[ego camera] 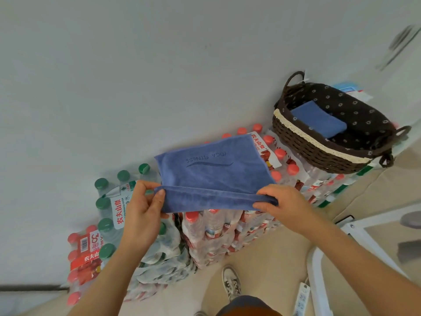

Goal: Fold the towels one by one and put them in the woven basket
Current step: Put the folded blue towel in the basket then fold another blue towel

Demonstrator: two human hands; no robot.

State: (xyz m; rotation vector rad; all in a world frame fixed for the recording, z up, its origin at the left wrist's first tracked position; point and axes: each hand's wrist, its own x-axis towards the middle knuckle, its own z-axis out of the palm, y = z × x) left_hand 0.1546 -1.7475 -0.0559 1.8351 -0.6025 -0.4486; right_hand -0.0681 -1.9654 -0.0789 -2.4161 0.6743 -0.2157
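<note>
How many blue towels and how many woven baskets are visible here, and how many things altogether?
Blue towels: 2, the held towel pinched by the left hand and the right hand, and the folded towel lying in the woven basket.
Woven baskets: 1.
Total: 3.

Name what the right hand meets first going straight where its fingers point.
The right hand pinches the blue towel; straight along that folded edge it would probably reach the left hand, depth being unclear.
</note>
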